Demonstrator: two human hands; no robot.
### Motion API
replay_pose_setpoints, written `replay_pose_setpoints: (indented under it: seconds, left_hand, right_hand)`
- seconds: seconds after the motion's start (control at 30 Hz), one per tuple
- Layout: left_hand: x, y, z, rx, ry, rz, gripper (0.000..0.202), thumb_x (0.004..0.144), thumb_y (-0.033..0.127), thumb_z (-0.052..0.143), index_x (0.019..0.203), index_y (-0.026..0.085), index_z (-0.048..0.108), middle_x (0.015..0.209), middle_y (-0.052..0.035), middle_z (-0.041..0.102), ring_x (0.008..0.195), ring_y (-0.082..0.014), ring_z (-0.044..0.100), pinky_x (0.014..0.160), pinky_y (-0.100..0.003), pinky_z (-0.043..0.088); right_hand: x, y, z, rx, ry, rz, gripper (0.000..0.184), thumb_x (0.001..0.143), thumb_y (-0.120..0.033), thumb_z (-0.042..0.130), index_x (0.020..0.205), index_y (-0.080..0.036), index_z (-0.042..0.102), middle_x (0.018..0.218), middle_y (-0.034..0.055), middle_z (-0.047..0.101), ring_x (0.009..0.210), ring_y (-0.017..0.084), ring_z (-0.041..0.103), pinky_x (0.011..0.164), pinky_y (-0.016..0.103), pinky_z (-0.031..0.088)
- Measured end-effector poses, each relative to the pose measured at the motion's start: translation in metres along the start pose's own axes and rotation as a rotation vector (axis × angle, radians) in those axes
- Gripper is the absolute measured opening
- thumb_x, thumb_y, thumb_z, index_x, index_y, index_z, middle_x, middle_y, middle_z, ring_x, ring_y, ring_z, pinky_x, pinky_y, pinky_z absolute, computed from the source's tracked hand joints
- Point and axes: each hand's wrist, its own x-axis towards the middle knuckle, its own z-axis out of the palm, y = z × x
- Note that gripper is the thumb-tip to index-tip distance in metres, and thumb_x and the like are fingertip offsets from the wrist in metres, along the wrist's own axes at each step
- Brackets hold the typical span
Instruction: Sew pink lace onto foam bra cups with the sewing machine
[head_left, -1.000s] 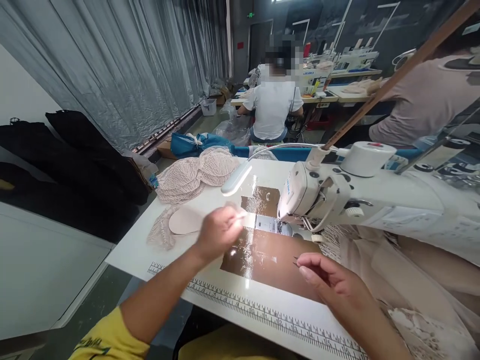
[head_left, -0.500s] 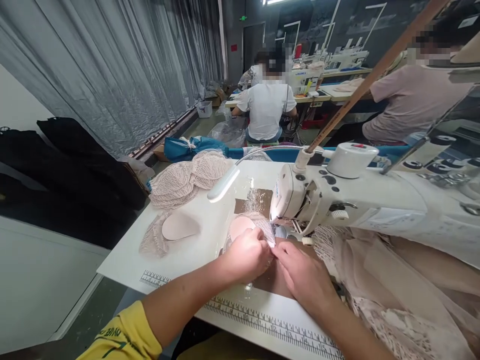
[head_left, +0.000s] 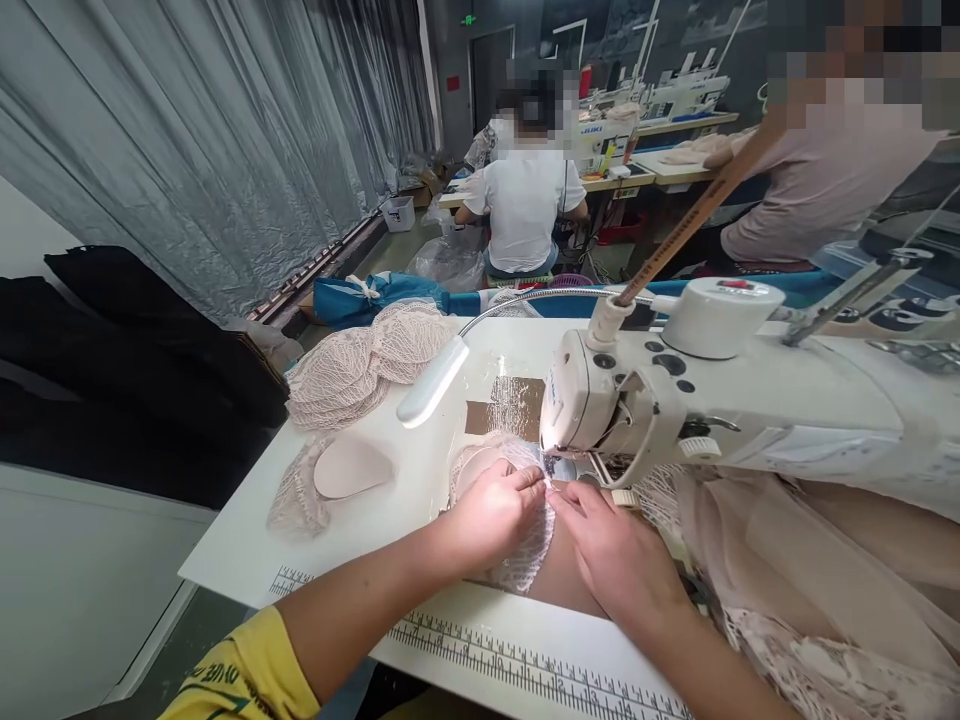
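Note:
Just in front of the needle of a white sewing machine, both my hands pinch the edge of a pale pink lace bra cup. My left hand is closed on the lace, its fingertips close to the presser foot. Touching the same edge from the right is my right hand, thumb and fingers pressed together. Part of the cup lies under my left hand and is hidden. A smooth foam cup on a piece of lace rests to the left on the white table.
Stacked lace cups lie at the table's back left, beside a lamp on a bendable neck. Sheer beige fabric heaps at the right. A printed ruler runs along the front edge. Two people sit at machines beyond.
The view has shifted slightly. My left hand's fingers have stretched toward the needle, and more of the lace now shows below them. My right hand stays at the fabric's edge.

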Motion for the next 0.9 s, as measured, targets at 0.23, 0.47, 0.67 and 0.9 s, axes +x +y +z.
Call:
replay_pose_setpoints:
  seconds: [0.23, 0.47, 0.67, 0.9]
  left_hand:
    - [0.01, -0.019, -0.003, 0.015, 0.026, 0.036, 0.033, 0.097, 0.021, 0.034, 0.104, 0.011, 0.064, 0.11, -0.0122, 0.063, 0.086, -0.0192, 0.059, 0.077, -0.033, 0.049]
    - [0.011, -0.026, -0.003, -0.033, 0.074, 0.077, 0.033, 0.097, 0.023, 0.036, 0.107, 0.01, 0.065, 0.115, -0.0114, 0.065, 0.085, -0.0187, 0.058, 0.077, -0.032, 0.05]
    - [0.011, -0.029, -0.003, -0.061, 0.073, 0.051, 0.033, 0.096, 0.022, 0.037, 0.114, 0.012, 0.063, 0.118, -0.0116, 0.064, 0.085, -0.0191, 0.056, 0.078, -0.033, 0.049]
    - [0.011, -0.023, -0.006, 0.016, 0.046, -0.042, 0.033, 0.094, 0.023, 0.039, 0.117, 0.011, 0.059, 0.115, -0.0142, 0.063, 0.093, -0.0235, 0.054, 0.082, -0.038, 0.047]
  right_hand:
    - [0.011, -0.002, -0.008, 0.003, -0.006, 0.057, 0.046, 0.077, -0.005, 0.055, 0.114, -0.028, 0.069, 0.09, 0.0021, 0.071, 0.062, 0.016, 0.059, 0.045, 0.027, 0.036]
    - [0.009, -0.002, -0.004, 0.001, 0.004, 0.042, 0.047, 0.074, -0.005, 0.056, 0.114, -0.026, 0.069, 0.085, 0.0031, 0.071, 0.059, 0.015, 0.057, 0.044, 0.026, 0.035]
    - [0.008, 0.0, -0.003, 0.007, 0.038, 0.027, 0.046, 0.077, -0.004, 0.051, 0.112, -0.026, 0.07, 0.084, 0.0033, 0.071, 0.059, 0.015, 0.057, 0.044, 0.026, 0.033]
    - [0.002, 0.007, -0.001, 0.148, 0.03, 0.024, 0.045, 0.084, -0.008, 0.044, 0.118, -0.027, 0.066, 0.088, 0.0039, 0.07, 0.06, 0.014, 0.059, 0.051, 0.026, 0.04]
